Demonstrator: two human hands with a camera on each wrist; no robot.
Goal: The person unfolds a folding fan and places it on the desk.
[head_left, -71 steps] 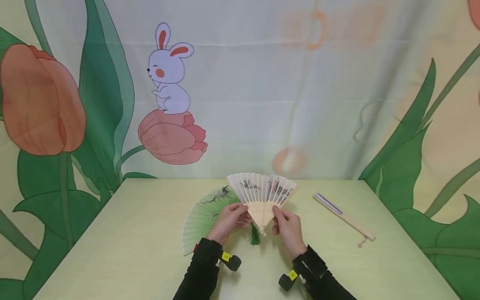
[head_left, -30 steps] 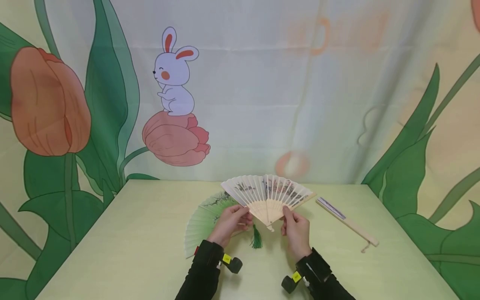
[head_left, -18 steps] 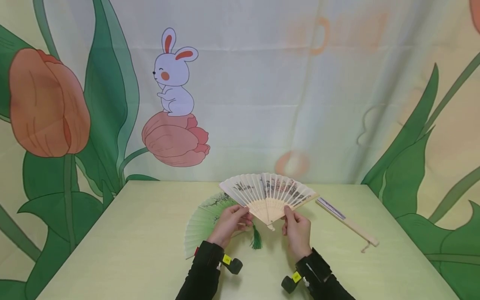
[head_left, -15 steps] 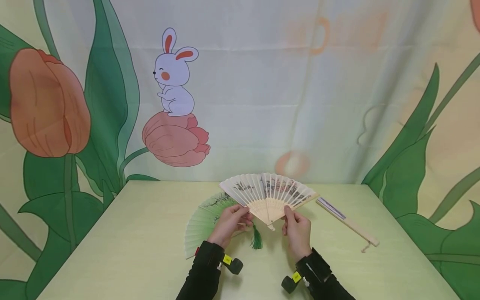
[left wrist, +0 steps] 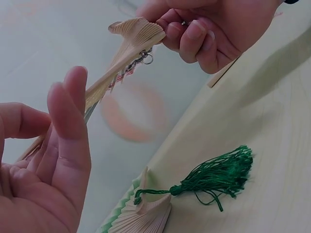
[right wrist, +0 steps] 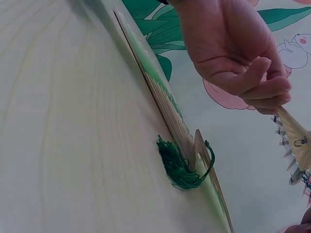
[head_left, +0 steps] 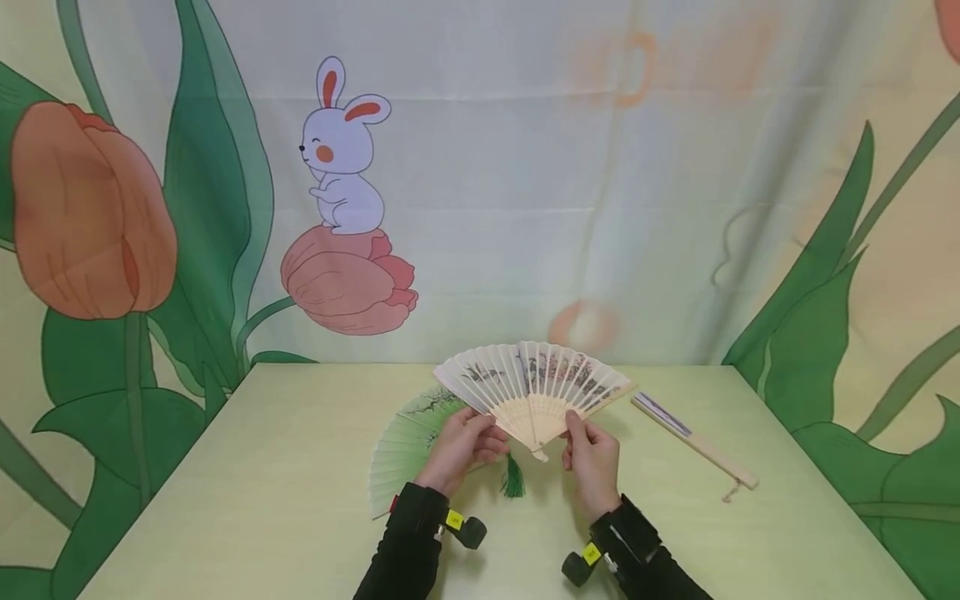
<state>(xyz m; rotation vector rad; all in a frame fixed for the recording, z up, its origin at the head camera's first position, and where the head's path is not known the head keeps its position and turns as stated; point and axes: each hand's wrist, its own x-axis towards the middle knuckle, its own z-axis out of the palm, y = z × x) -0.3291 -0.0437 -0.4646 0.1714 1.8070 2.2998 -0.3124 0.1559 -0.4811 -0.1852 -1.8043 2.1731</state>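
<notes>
A white folding fan (head_left: 534,387) with pale ribs and a painted floral leaf is spread wide, raised before the tabletop. My left hand (head_left: 459,450) pinches its left guard between thumb and fingers. On the other side, my right hand (head_left: 592,458) grips the right guard by thumb and curled fingers. The pivot end points down between both hands; a small metal ring (left wrist: 148,59) shows there in the left wrist view. Behind my left hand, a green folding fan (head_left: 401,454) lies spread on the table, partly covered by that hand, with its green tassel (head_left: 513,477) beside the pivot end.
A folded fan (head_left: 693,440) with a small cord loop lies at an angle on the right of the pale table (head_left: 300,517). Behind the table hangs a backdrop cloth (head_left: 480,192) printed with a rabbit and tulips.
Since the earliest frame the white fan has been spread wider, and my right hand has shifted slightly right with its guard. Over the last second it stays nearly still.
</notes>
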